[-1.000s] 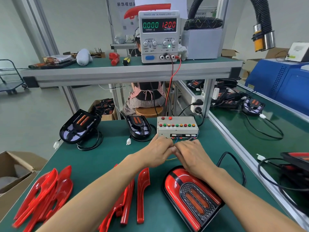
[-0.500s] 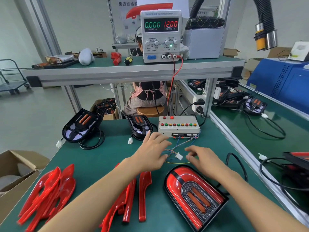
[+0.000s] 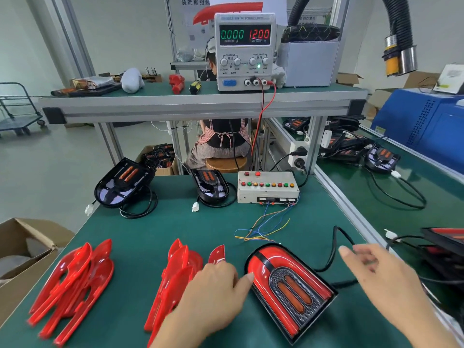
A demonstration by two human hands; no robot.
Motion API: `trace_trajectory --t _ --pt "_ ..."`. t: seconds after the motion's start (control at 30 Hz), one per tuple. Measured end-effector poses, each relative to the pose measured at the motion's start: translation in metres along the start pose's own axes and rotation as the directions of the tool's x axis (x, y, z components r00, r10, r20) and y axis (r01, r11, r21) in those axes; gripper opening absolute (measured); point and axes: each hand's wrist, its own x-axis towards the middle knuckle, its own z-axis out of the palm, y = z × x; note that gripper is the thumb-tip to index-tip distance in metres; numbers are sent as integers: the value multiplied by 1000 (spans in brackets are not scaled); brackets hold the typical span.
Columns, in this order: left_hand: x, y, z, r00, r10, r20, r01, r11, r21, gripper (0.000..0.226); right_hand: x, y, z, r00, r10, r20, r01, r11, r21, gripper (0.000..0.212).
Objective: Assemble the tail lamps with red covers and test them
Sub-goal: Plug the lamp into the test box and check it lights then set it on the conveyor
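Observation:
An assembled tail lamp [image 3: 288, 285] with its red cover lies on the green bench [image 3: 140, 229] in front of me, unlit. My left hand [image 3: 216, 292] lies at the lamp's left edge, one fingertip touching the red rim, fingers relaxed. My right hand [image 3: 376, 277] hovers right of the lamp, blurred, fingers spread, close to the lamp's black cable [image 3: 334, 249]. Loose coloured wires [image 3: 266, 227] run from the test box [image 3: 267, 188] to the lamp's far end. Red covers lie in two piles, the left pile [image 3: 72, 285] and the middle pile [image 3: 175, 280].
Two black lamp bases without covers, the left base [image 3: 123, 182] and the other base [image 3: 211, 187], stand at the bench's far side with coiled cables. A power supply [image 3: 244, 49] on the upper shelf reads 0.000 A and 12.00 V. A cardboard box [image 3: 22, 249] sits at left. More lamps lie on the right-hand bench [image 3: 406, 187].
Both hands have let go of the connector near the test box and drawn back toward me. The left hand now touches the lamp's edge; the right has swung out beside the cable.

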Motion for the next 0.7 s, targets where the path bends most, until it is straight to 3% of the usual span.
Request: trace_trajectory --t 0.07,0.2,0.27,0.33,0.43,0.6,0.7 --pt "-10 2 17 998 -61 26 63 994 -88 56 -5 6 13 990 86 113 -93 994 63 53" --pt "-14 14 46 978 -186 95 206 934 -291 46 -2 5 42 991 45 125 -61 990 128 23" --pt "-9 21 58 968 -221 122 251 810 -530 34 2 8 50 991 37 127 -54 989 135 10" --pt "-3 27 69 949 -284 135 290 626 -724 27 3 13 50 987 8 162 -26 994 106 23" --pt "4 37 81 906 -356 227 361 374 -854 60 -1 18 46 977 -9 211 -15 993 116 28" --pt "0 46 81 925 -349 149 306 454 -837 19 -12 21 42 960 22 280 -91 968 233 32" --pt "-10 53 81 931 -357 78 280 560 -779 21 -17 21 37 958 1 288 -78 964 256 36"
